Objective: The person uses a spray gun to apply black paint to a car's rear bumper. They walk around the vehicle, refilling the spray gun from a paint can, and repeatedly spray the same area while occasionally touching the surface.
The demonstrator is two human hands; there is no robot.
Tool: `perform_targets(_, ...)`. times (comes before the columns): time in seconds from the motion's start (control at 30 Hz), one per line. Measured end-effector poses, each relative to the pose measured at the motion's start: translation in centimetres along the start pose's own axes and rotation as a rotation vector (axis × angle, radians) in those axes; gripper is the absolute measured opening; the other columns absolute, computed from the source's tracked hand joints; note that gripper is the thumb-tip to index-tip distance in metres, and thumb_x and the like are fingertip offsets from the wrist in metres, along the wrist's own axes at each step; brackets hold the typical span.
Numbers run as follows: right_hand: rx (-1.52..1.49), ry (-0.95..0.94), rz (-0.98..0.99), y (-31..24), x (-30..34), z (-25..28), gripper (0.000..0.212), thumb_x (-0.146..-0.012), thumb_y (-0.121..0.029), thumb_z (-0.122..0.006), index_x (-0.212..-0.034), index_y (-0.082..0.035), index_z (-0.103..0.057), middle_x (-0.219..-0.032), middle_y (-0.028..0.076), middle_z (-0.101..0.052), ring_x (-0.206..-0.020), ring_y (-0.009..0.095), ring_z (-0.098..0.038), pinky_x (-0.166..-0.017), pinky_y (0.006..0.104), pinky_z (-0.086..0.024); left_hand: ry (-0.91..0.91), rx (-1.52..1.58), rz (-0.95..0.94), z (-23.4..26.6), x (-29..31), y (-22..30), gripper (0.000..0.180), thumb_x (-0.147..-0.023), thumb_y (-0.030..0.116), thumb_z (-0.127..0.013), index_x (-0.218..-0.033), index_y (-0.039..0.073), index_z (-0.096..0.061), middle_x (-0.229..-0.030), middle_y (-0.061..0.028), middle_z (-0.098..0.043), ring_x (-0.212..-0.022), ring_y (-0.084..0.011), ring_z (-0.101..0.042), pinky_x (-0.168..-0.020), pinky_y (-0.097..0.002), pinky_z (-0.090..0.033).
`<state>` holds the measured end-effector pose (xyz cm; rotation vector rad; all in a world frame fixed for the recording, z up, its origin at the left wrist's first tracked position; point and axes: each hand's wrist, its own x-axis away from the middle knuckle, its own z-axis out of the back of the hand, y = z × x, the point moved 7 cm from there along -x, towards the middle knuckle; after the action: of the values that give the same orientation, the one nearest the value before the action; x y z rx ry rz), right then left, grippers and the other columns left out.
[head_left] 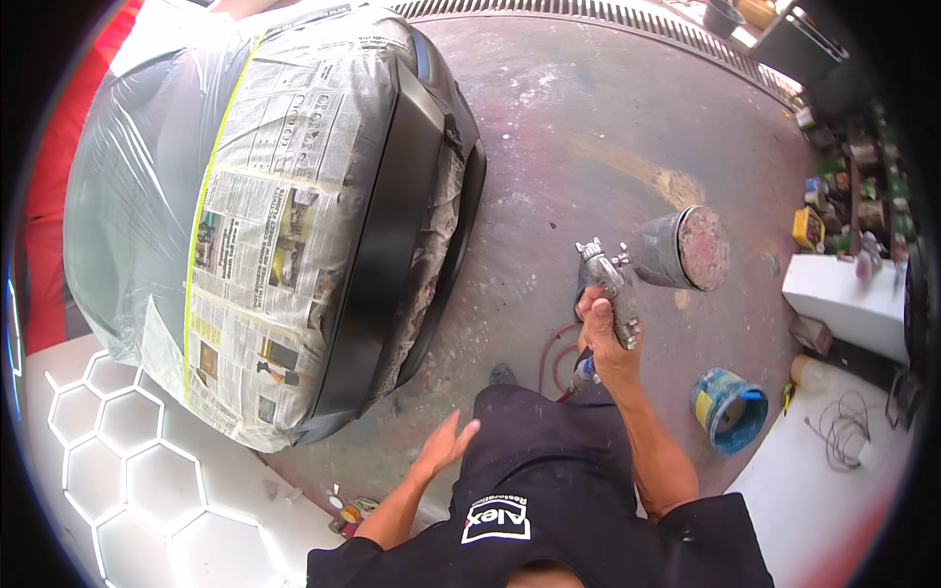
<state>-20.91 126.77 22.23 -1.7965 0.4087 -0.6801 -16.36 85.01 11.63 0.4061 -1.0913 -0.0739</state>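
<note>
Right hand (606, 331) around spray gun (613, 279), left hand (443, 449) wide, open floor (549, 196) between car's edge (472, 191) and bucket (662, 252)

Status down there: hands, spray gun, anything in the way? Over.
Right hand closed around spray gun; left hand empty, open. Newspaper-masked car to the left. Possible obstacle: grey bucket nearby.

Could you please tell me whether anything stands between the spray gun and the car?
Nothing visible stands between the spray gun in the right hand and the car; the grey bucket is on the gun's other side.
</note>
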Motion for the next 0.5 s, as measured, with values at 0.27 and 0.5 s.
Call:
perform_targets(0.27, 0.126, -0.174, -0.168, -0.3, -17.3, 2.9, 0.049, -0.106, -0.046, -0.071, -0.125, 0.0, -0.071, -0.097, 0.004, -0.071, -0.074, 0.006, -0.055, -0.064, 0.0243, -0.044, 0.077, 1.029, 0.724, -9.0, 1.0, 5.3, 0.103, -0.102, 0.073, -0.058, -0.158, -0.012, -0.046, -0.154, -0.0279, -0.058, -0.139, -0.0362, -0.06, -0.12, -0.0405, -0.044)
perform_targets(0.5, 0.192, -0.376, -0.208, 1.0, -25.6, 0.2, 0.056, -0.102, -0.048, -0.076, -0.119, 0.005, -0.071, -0.09, 0.005, -0.071, -0.077, 0.01, -0.061, -0.068, 0.0268, -0.048, -0.158, 0.856, 0.869, -7.0, -7.9, 9.3, 0.1, -0.101, 0.069, -0.062, -0.157, -0.012, -0.047, -0.154, -0.0282, -0.058, -0.142, -0.0356, -0.058, -0.12, -0.04, -0.043)
